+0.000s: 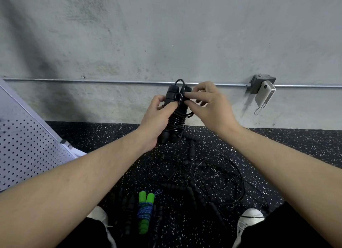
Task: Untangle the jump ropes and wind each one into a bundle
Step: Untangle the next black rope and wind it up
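I hold a black jump rope bundle (175, 116) upright in front of the wall: two black handles side by side with thin black cord coiled round them. My left hand (157, 118) grips the handles from the left, thumb on the coils. My right hand (205, 103) pinches a loop of the black cord near the handle tops. Below on the floor lies a tangle of black ropes (196, 175) with several black foam handles. A wound bundle with green handles and blue cord (145, 210) lies near my left foot.
The floor is black speckled rubber (288, 148). A concrete wall stands ahead, with a metal conduit (111, 82) and a junction box (259, 83) holding a hanging grey device. A perforated white panel (26, 142) leans at left. My white shoes (251, 215) flank the ropes.
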`<action>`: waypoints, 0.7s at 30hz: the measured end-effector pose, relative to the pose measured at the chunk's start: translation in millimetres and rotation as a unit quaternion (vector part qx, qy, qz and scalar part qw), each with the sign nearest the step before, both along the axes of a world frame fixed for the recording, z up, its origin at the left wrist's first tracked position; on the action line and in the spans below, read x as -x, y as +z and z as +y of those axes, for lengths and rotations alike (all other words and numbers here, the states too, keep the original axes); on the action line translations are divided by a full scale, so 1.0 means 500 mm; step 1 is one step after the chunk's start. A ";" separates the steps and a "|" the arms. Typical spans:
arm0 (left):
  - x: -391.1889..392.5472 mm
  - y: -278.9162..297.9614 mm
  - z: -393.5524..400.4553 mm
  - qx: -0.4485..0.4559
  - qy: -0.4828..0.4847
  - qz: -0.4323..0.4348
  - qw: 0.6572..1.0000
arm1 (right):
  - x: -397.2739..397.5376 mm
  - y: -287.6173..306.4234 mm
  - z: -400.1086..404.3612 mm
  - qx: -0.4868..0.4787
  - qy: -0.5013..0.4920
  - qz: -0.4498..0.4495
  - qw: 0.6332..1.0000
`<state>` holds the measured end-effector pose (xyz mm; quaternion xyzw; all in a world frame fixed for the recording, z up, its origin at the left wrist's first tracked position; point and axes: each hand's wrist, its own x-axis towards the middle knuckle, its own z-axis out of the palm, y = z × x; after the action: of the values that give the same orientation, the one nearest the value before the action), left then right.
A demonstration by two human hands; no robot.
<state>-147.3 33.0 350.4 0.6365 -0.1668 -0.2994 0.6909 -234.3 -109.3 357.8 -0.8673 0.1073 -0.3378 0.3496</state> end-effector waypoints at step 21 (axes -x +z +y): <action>-0.002 -0.002 -0.004 -0.037 -0.013 -0.047 0.998 | 0.012 0.011 0.021 -0.197 -0.016 -0.015 0.980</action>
<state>-146.3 31.0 349.3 0.6730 -0.1960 -0.2840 0.6542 -240.4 -98.9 363.4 -0.7744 0.1803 -0.3280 0.5101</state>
